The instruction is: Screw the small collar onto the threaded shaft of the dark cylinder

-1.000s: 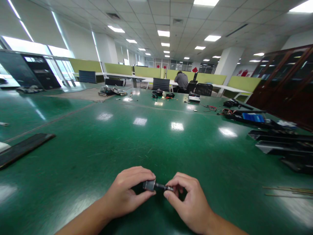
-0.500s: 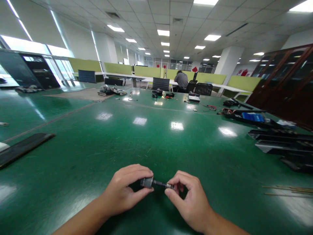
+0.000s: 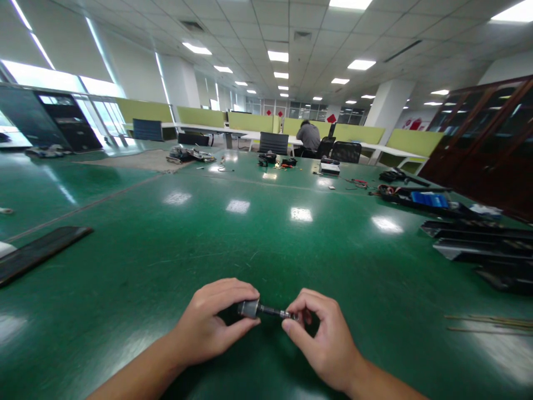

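My left hand (image 3: 222, 319) is closed at the near edge of the table, thumb and fingers pinching a small dark grey block (image 3: 249, 309). A thin black shaft (image 3: 270, 311) runs rightward from the block to a shiny, ridged metal end (image 3: 286, 315). That end sits between the thumb and forefinger of my right hand (image 3: 318, 330), whose fingertips partly cover it. Block and shaft are held roughly level just over the green table (image 3: 266, 250). What kind of part it is, I cannot make out.
A dark flat bar (image 3: 41, 253) lies at the left. On the right are thin brass-coloured rods (image 3: 489, 324), black metal channels (image 3: 478, 244) and a black tray (image 3: 400, 195) with blue contents. Small parts and wires lie farther back. A person (image 3: 308, 135) sits beyond the table.
Both hands keep their grips on the part. The block has tilted slightly, and a little more of the shiny metal end shows beside my right fingertips.
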`<control>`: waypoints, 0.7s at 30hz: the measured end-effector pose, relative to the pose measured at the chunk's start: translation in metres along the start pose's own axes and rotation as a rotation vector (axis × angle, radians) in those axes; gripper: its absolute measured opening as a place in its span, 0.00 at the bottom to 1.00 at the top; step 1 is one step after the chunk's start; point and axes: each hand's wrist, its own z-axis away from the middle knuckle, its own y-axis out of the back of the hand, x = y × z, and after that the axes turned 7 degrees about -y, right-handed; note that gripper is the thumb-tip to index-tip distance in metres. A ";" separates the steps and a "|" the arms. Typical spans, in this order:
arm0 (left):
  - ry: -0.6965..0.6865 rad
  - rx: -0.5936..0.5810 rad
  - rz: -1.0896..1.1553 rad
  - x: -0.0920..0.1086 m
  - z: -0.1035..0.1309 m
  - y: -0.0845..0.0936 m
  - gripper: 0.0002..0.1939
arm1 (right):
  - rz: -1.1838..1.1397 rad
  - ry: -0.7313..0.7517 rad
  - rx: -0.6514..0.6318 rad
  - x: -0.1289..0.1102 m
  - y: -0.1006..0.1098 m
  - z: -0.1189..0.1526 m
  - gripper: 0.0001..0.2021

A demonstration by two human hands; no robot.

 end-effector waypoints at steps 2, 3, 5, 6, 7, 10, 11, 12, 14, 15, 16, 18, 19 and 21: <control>0.013 -0.005 -0.001 0.001 0.000 0.000 0.20 | -0.001 0.002 0.000 0.000 0.000 0.000 0.03; 0.019 -0.008 -0.003 0.001 -0.001 0.000 0.19 | -0.002 0.004 0.002 0.000 0.000 -0.001 0.03; 0.028 -0.013 -0.010 0.001 -0.001 -0.001 0.18 | -0.008 0.008 0.006 0.000 0.001 -0.001 0.03; 0.034 -0.015 -0.016 0.001 -0.001 -0.001 0.18 | -0.018 0.009 0.010 0.000 0.001 -0.001 0.04; 0.042 -0.015 -0.023 0.001 -0.001 -0.001 0.18 | -0.032 0.010 0.014 0.000 0.002 -0.001 0.04; 0.082 -0.019 -0.035 0.000 -0.001 0.000 0.17 | -0.076 0.025 0.020 0.001 0.004 0.002 0.05; 0.095 -0.018 -0.037 -0.001 0.000 0.001 0.17 | -0.091 0.036 0.020 0.002 0.004 0.003 0.06; 0.106 -0.019 -0.036 -0.001 0.000 0.001 0.17 | -0.108 0.046 0.017 0.003 0.004 0.004 0.06; 0.137 -0.027 -0.037 -0.003 0.002 0.002 0.17 | -0.155 0.061 0.014 0.006 0.004 0.005 0.08; 0.163 -0.033 -0.045 -0.003 0.002 0.002 0.17 | -0.185 0.065 0.012 0.007 0.003 0.006 0.09; 0.197 -0.045 -0.056 -0.003 0.002 0.001 0.16 | -0.220 0.064 0.010 0.008 0.002 0.006 0.12; 0.283 -0.071 -0.063 -0.003 -0.001 -0.002 0.16 | -0.301 0.046 0.001 0.011 0.000 0.005 0.19; 0.326 -0.063 -0.047 -0.003 -0.003 -0.004 0.16 | -0.351 0.029 -0.001 0.011 -0.001 0.005 0.22; 0.397 0.004 0.037 -0.005 -0.007 -0.006 0.18 | -0.440 -0.017 0.002 0.012 -0.004 0.004 0.26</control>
